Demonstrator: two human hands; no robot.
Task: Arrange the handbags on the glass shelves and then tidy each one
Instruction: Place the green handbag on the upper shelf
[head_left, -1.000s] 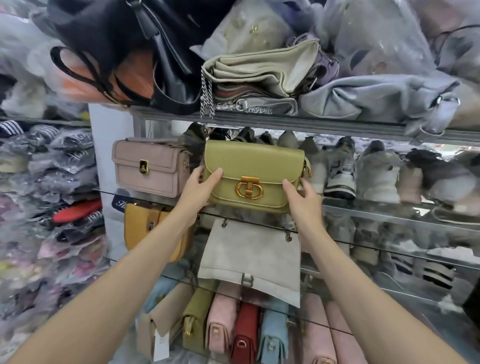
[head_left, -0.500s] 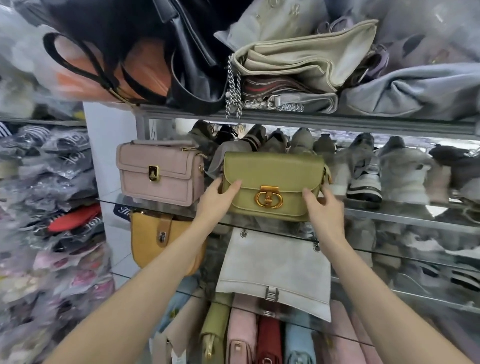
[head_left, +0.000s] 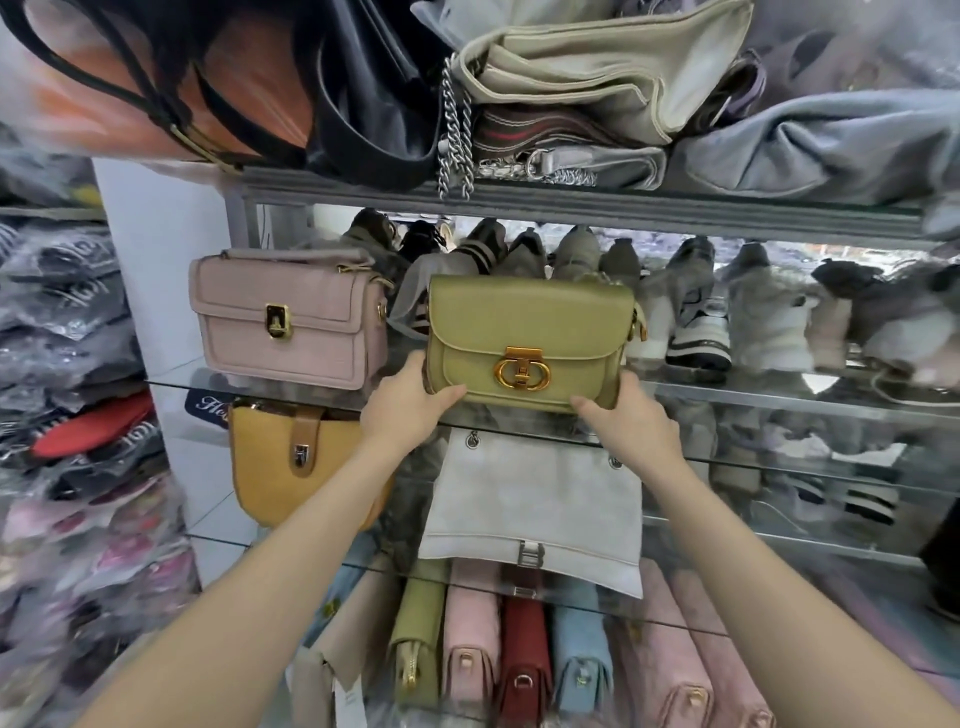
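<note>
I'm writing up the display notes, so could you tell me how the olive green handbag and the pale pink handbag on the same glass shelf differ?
The olive green handbag has a smooth curved flap and a round gold ring clasp; the pale pink handbag has a squared, textured flap and a small rectangular gold lock. The left hand and right hand hold the green bag's lower corners; the pink bag stands untouched, to its left. Both stand upright, facing forward, on the glass shelf.

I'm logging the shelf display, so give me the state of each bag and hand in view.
Olive-green leather flap handbag: upright on the glass shelf, gold clasp fastened, held at both lower corners.
Left hand: grips its lower left corner.
Right hand: grips its lower right corner.
Pale pink flap handbag: upright, clasp closed.
Mustard yellow rounded bag: upright on the shelf below, strap buckled.
</note>
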